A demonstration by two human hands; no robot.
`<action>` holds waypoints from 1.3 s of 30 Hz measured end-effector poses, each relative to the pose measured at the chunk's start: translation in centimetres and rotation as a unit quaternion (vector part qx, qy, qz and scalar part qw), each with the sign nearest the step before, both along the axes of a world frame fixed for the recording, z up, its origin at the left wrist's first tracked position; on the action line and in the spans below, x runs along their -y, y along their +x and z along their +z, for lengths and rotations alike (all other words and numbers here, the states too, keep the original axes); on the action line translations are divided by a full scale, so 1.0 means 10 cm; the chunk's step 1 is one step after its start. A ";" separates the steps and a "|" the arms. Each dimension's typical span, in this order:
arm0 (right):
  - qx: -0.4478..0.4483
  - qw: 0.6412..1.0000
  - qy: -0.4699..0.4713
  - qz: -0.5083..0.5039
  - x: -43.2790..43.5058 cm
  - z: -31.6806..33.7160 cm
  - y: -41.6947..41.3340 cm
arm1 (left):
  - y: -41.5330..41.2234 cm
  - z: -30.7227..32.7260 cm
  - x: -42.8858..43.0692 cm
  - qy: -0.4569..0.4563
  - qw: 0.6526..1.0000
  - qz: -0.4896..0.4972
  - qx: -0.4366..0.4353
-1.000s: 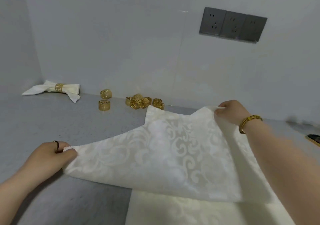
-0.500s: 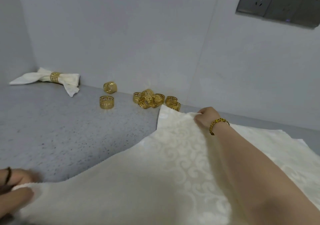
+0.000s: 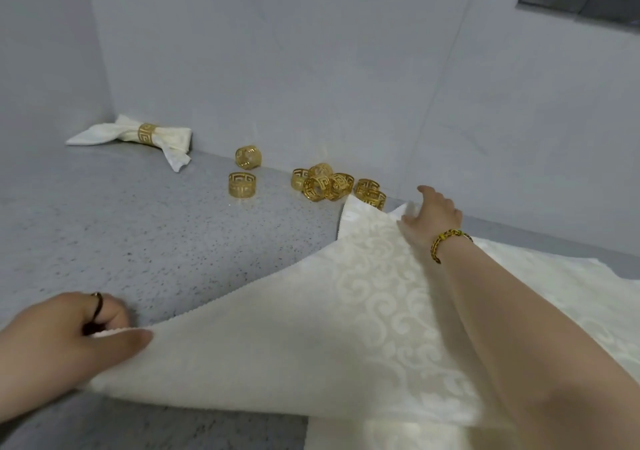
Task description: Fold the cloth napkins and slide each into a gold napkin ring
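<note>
Fold underway on napkin (image 3: 311,328) on the worktop (image 3: 138,241): left hand (image 3: 65,342) pinches its near corner, right hand (image 3: 433,221) on its far corner, grip or flat press unclear. Just beyond the napkin, loose gold rings (image 3: 329,186) crowd its far edge and could snag. Farther beyond it, one finished napkin (image 3: 138,134) sits ringed, so one done.

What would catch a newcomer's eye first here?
The large cream damask cloth napkin fills the foreground, its near corner pinched by the left hand, the right hand at its far corner. Behind it lies a cluster of gold fretwork napkin rings, and a finished ringed napkin sits in the far-left corner.
</note>
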State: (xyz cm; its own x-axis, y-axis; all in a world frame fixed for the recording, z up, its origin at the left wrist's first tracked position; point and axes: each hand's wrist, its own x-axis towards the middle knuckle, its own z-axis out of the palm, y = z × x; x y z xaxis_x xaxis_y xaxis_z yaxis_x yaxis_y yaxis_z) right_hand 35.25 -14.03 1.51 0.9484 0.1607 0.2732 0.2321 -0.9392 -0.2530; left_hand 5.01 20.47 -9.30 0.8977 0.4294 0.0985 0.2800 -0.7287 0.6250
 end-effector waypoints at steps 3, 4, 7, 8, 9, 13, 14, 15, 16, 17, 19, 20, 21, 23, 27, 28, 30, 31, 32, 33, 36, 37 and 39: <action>0.018 0.999 0.004 0.033 0.08 0.13 -0.21 | -0.01 0.22 0.24 -0.013 0.999 -0.010 0.028; 0.012 0.998 0.013 0.058 0.11 0.16 -0.32 | -0.02 0.27 0.30 -0.020 0.999 -0.015 0.042; -0.026 0.985 0.070 0.154 0.28 0.23 -0.84 | -0.09 0.42 0.45 -0.017 0.998 -0.025 0.052; -0.039 0.978 0.076 0.193 0.35 0.23 -1.05 | -0.12 0.46 0.49 -0.018 0.998 -0.022 0.053; -0.049 0.970 0.065 0.229 0.45 0.23 -1.28 | -0.15 0.50 0.54 -0.021 0.998 -0.019 0.055; -0.110 0.929 0.002 0.353 0.76 0.13 -1.96 | -0.25 0.69 0.81 0.052 0.990 -0.038 0.122; -0.106 0.924 -0.028 0.367 0.85 0.09 -2.04 | -0.26 0.77 0.92 0.094 0.984 -0.071 0.132; -0.100 0.922 -0.054 0.369 0.93 0.05 -2.09 | -0.27 0.81 1.04 0.141 0.972 -0.124 0.142; -0.099 0.925 -0.071 0.359 1.01 0.02 -2.12 | -0.29 0.83 1.17 0.198 0.951 -0.174 0.160; -0.087 0.927 -0.105 0.349 1.07 0.00 -2.14 | -0.28 0.82 1.28 0.255 0.923 -0.232 0.171; -0.018 0.932 -0.175 0.316 1.23 -0.03 -2.16 | -0.21 0.74 1.46 0.348 0.871 -0.289 0.193; 0.031 0.936 -0.189 0.295 1.30 -0.06 -2.14 | -0.18 0.72 1.52 0.375 0.857 -0.295 0.196; 0.062 0.943 -0.184 0.270 1.36 -0.07 -2.14 | -0.16 0.74 1.56 0.394 0.847 -0.300 0.194; 0.062 0.952 -0.181 0.237 1.47 -0.08 -2.15 | -0.13 0.77 1.56 0.432 0.838 -0.293 0.159; 0.092 0.953 -0.177 0.229 1.50 -0.07 -2.26 | -0.14 0.69 1.30 0.457 0.857 -0.214 0.102; 0.091 0.955 -0.154 0.236 1.48 -0.07 -2.33 | -0.15 0.64 1.20 0.455 0.868 -0.181 0.087; 0.098 0.956 -0.124 0.246 1.44 -0.05 -2.45 | -0.22 0.57 1.02 0.425 0.894 -0.142 0.024; 0.077 0.957 -0.129 0.249 1.42 -0.05 -2.52 | -0.27 0.54 0.96 0.400 0.906 -0.134 -0.025; 0.066 0.953 -0.139 0.262 1.40 -0.04 -2.57 | -0.30 0.51 0.92 0.373 0.917 -0.130 -0.052; 0.050 0.952 -0.135 0.269 1.40 -0.05 -2.58 | -0.32 0.54 0.94 0.349 0.926 -0.132 -0.053; -0.149 0.960 -0.021 0.237 1.48 -0.01 -2.60 | -0.34 0.85 1.42 0.268 0.949 -0.151 0.064; -0.157 0.964 0.053 0.207 1.54 0.00 -2.55 | -0.31 0.92 1.64 0.262 0.947 -0.157 0.098; -0.102 0.980 0.127 0.118 1.66 0.02 -2.39 | -0.23 0.95 2.08 0.235 0.953 -0.184 0.054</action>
State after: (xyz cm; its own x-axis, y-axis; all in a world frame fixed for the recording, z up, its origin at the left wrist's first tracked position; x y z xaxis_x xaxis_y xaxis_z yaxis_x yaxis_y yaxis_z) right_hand 11.38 -30.61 1.75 0.9319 0.3336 0.1422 0.3559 -0.7664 -0.5347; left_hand 2.69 -0.33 0.24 0.9527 -0.0280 0.3025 -0.0969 -0.9717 0.2153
